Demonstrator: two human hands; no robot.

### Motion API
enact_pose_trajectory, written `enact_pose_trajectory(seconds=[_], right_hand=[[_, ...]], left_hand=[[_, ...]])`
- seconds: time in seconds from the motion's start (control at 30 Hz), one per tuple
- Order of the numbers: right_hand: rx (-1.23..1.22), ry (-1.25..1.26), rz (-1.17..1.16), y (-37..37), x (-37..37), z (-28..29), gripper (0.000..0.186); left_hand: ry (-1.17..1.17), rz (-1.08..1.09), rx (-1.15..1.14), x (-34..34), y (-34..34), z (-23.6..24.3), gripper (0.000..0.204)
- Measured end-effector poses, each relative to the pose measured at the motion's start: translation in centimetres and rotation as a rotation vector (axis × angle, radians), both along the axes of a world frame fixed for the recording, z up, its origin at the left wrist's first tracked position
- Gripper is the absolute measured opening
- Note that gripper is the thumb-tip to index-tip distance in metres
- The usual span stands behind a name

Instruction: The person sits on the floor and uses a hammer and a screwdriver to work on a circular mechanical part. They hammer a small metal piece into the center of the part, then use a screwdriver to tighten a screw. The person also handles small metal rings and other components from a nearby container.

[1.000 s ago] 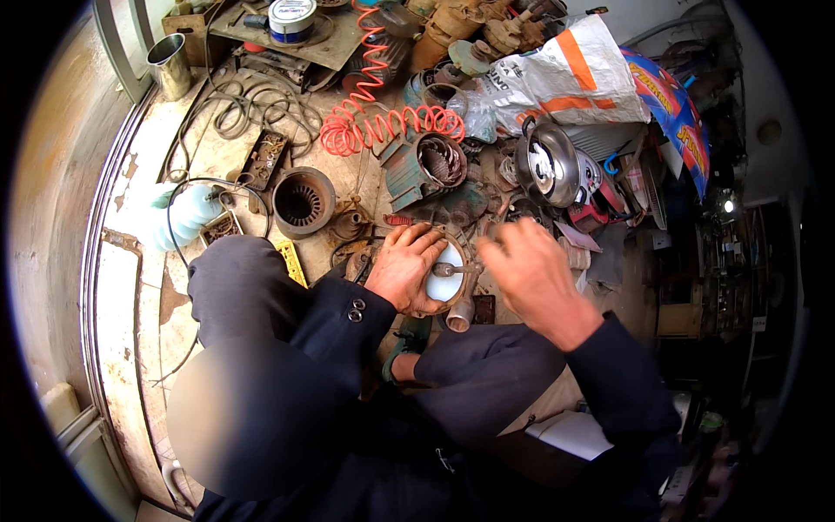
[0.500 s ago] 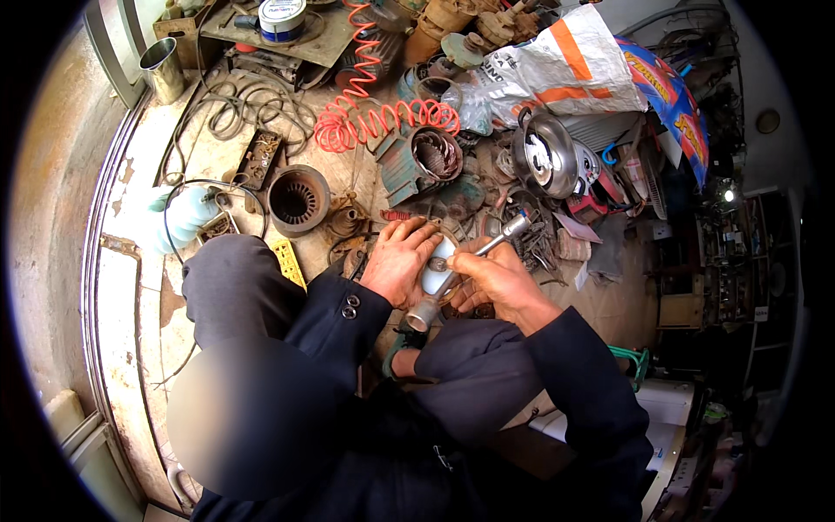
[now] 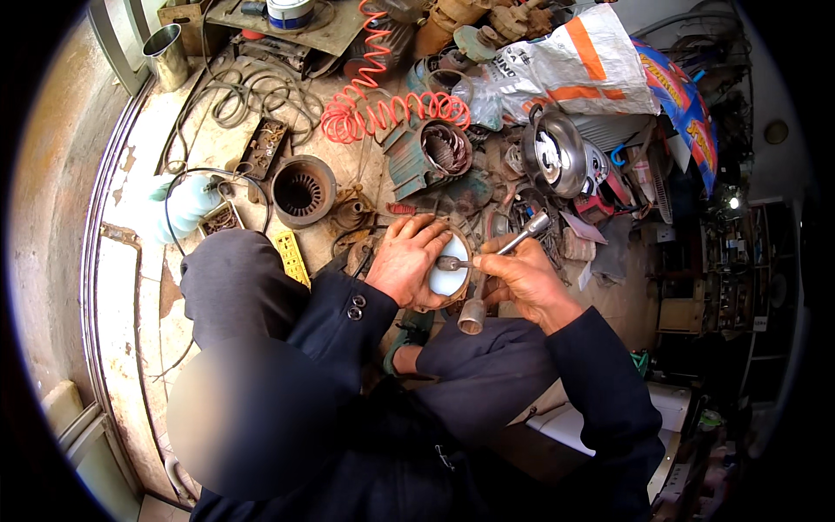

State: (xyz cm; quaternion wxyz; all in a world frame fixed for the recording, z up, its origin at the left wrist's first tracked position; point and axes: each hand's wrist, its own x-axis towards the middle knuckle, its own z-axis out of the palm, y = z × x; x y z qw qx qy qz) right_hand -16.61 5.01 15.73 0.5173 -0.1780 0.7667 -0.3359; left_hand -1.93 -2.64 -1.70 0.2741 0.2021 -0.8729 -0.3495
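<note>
My left hand [image 3: 406, 259] is closed over the rim of a round metal part with a pale, white-blue face [image 3: 449, 280], its fingers on the far left edge. In my right hand [image 3: 528, 283] is a three-way socket wrench [image 3: 470, 318]. One socket end lies over the pale face, another hangs toward my knee, and the third points up and right past my fingers. Whether the wrench sits on a nut or bolt I cannot tell. The lower side of the round part is hidden by my hands.
Beyond my hands stand a round slotted metal housing [image 3: 303, 190] and a green motor casing [image 3: 416, 163]. A red coiled hose [image 3: 396, 115] crosses the floor. A steel pan [image 3: 557, 152] and white sacks [image 3: 581, 61] lie to the right, a yellow power strip [image 3: 291, 256] by my left knee.
The wrench has turned in my right hand: its lower socket has swung to the right, and another end now shows over the pale face. My left hand stays on the part.
</note>
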Motion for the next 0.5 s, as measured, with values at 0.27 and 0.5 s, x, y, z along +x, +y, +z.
enact_pose_trajectory(seconds=[0.27, 0.5], right_hand=[[0.001, 0.857, 1.407, -4.1, -1.6, 2.5, 0.017], [-0.556, 1.529, 1.883, -1.8, -0.8, 3.0, 0.016]], left_hand=[[0.046, 0.005, -0.011, -0.4, 0.1, -0.5, 0.098], [0.040, 0.003, -0.027, -0.5, 0.0, -0.5, 0.099]])
